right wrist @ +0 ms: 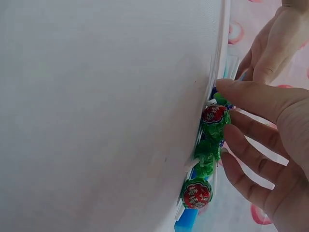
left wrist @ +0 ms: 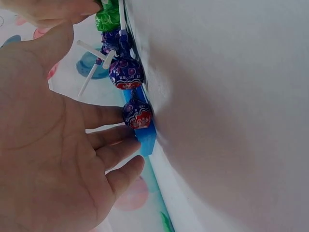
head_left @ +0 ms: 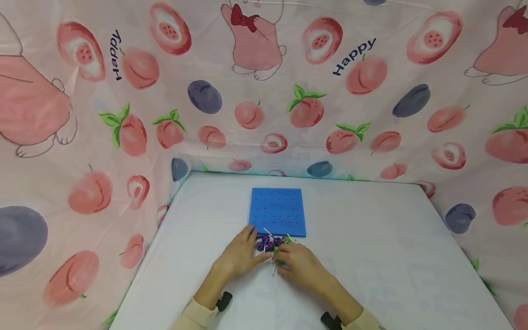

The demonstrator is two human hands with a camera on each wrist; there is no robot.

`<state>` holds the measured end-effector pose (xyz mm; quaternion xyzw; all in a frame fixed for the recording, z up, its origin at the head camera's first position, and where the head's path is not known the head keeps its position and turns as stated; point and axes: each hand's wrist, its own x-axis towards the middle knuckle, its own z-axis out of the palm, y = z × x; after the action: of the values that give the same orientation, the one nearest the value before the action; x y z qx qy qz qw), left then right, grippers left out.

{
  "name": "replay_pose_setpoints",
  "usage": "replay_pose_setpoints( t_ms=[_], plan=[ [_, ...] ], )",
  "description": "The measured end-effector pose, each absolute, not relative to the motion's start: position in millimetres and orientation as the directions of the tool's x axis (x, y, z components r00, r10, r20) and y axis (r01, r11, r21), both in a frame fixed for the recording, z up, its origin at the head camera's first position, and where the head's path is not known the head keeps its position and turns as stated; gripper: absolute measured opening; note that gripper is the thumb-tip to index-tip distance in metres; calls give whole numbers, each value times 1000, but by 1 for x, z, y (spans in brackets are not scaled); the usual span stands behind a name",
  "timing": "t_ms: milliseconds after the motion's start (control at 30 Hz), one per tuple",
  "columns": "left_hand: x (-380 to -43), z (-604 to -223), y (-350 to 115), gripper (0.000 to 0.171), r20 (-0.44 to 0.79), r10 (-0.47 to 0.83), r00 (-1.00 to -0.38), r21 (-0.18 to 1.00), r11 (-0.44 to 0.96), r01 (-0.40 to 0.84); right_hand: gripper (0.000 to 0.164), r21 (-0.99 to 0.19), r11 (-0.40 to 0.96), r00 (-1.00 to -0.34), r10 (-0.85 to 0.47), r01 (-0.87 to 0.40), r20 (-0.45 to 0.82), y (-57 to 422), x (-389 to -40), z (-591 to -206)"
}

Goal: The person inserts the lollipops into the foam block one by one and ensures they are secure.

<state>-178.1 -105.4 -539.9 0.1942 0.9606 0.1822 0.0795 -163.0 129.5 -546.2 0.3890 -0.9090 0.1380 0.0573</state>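
A bunch of wrapped lollipops with white sticks lies along the near edge of a blue pegboard (head_left: 277, 211) dotted with small holes. The purple lollipops (head_left: 265, 243) are on the left; the left wrist view shows one purple lollipop (left wrist: 137, 114) right at the fingertips of my left hand (left wrist: 58, 130), whose fingers extend along the bunch. On the right are green lollipops (right wrist: 197, 193) with red labels. My right hand (head_left: 301, 263) reaches around them with relaxed fingers, thumb and fingertips at a green lollipop (right wrist: 215, 116). Part of the green group is hidden under this hand.
The white table (head_left: 396, 256) extends to both sides of the board. A fruit-patterned cloth (head_left: 255, 101) hangs behind the table and along its sides. Dark wrist-camera mounts (head_left: 224, 301) sit at both sleeves.
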Motion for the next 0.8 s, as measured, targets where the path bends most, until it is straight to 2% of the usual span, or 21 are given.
replay_pose_setpoints(
  t_ms=[200, 433, 800],
  plan=[
    [-177, -540, -104, 97, -59, 411, -910, 349, 862, 367, 31, -206, 691, -721, -670, -693, 178, 127, -164, -546],
    [-177, -540, -104, 97, -53, 417, -907, 329, 865, 379, 29, -235, 726, -762, -633, -646, 138, 126, -166, -544],
    [-178, -540, -105, 95, -59, 412, -910, 307, 874, 376, 27, -216, 739, -769, -623, -638, 143, 129, -167, -543]
  ],
)
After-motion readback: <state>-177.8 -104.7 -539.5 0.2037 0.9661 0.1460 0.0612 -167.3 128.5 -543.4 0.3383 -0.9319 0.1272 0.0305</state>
